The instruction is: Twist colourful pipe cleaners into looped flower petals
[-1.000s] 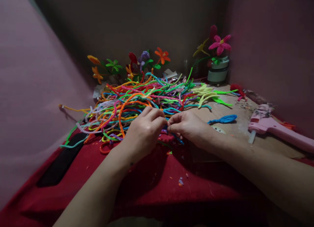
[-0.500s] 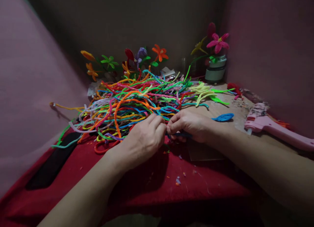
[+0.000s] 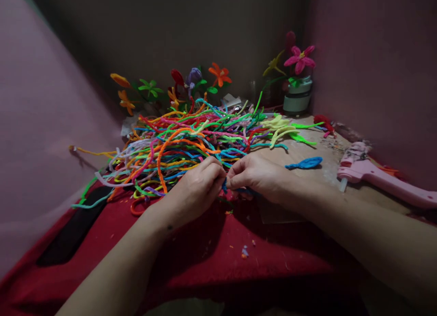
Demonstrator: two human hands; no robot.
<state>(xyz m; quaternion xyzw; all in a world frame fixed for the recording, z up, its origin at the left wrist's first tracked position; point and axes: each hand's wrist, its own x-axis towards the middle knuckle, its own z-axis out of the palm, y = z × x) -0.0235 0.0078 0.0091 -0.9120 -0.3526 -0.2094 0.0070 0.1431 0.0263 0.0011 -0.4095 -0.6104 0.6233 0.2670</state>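
Observation:
My left hand (image 3: 201, 181) and my right hand (image 3: 254, 175) meet in front of the heap, fingers pinched close together. Between them is a blue pipe cleaner (image 3: 224, 185); a bit shows at the fingertips and more runs under my right palm. Both hands are closed on it, though the fingers hide most of its shape. Just beyond them spreads a big tangle of coloured pipe cleaners (image 3: 184, 145). To the right of my right hand lies a finished-looking blue pipe-cleaner petal (image 3: 307, 163), a looped shape with a short stem.
A pink glue gun (image 3: 378, 175) rests on the cardboard (image 3: 327, 184) at right. Pipe-cleaner flowers (image 3: 220, 73) stand behind the heap, with a pink flower (image 3: 299, 60) above a pale green jar (image 3: 297, 99). A black strip (image 3: 73, 229) lies on the red cloth (image 3: 191, 266), among small scraps.
The view has shifted slightly. My hands have parted a little at the fingertips, and a bit of blue pipe cleaner now shows between them.

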